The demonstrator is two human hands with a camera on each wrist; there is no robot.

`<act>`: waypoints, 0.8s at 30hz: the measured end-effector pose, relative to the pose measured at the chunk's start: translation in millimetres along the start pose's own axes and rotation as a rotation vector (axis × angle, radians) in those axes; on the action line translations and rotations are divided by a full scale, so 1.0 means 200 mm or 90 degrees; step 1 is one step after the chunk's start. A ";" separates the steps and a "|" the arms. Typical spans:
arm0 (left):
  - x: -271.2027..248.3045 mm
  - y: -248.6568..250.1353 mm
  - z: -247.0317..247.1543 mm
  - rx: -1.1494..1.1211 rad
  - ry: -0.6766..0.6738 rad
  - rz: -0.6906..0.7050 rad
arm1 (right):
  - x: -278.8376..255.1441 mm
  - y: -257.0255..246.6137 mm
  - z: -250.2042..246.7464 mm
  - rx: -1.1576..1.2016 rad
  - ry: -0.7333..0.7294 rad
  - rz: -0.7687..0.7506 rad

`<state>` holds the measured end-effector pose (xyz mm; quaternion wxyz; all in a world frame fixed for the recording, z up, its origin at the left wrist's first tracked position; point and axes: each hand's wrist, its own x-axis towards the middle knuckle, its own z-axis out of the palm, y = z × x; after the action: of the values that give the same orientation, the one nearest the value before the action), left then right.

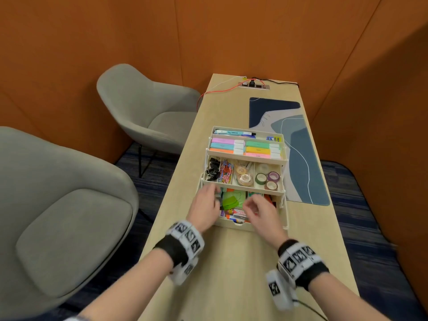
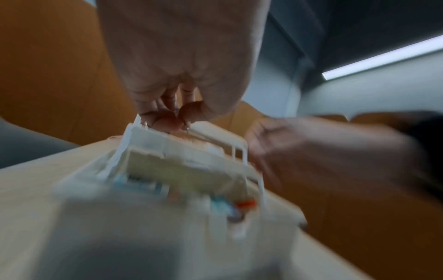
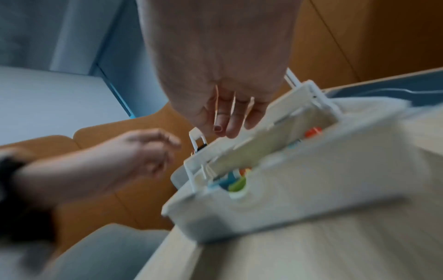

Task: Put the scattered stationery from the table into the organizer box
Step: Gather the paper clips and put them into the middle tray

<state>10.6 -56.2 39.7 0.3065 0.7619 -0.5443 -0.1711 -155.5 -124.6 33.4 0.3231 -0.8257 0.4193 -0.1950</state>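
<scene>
A white three-tier organizer box (image 1: 231,225) stands unfolded on the wooden table (image 1: 231,274). Its top tray (image 1: 245,156) holds highlighters and pens. The middle tray (image 1: 243,187) holds clips and tape rolls, and the bottom holds sticky notes and a green item (image 1: 229,201). My left hand (image 1: 206,205) is at the middle tray's front left corner. In the blurred left wrist view its thumb and fingertips (image 2: 167,119) pinch that tray's rim (image 2: 148,136). My right hand (image 1: 257,210) hovers over the bottom compartment with loosely curled fingers (image 3: 230,121) and holds nothing.
Two grey armchairs (image 1: 58,216) (image 1: 143,107) stand left of the table. A blue patterned desk mat (image 1: 301,158) lies right of and behind the box. A power socket with red and black cables (image 1: 254,85) sits at the far end. Orange walls enclose the space.
</scene>
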 end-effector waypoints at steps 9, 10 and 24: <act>0.53 0.09 0.00 0.049 -0.016 -0.054 | -0.42 0.18 0.07 0.095 -0.053 0.120; 0.55 0.07 0.01 0.061 -0.022 -0.052 | -0.42 0.18 0.07 0.107 -0.052 0.122; 0.09 -0.06 -0.13 -0.115 0.082 -0.001 | 0.26 -0.16 -0.02 0.105 0.052 0.111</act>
<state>41.0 -64.1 53.2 0.4082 0.7410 -0.5051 -0.1709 -110.4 -154.9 61.1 0.3884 -0.7480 0.4848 -0.2337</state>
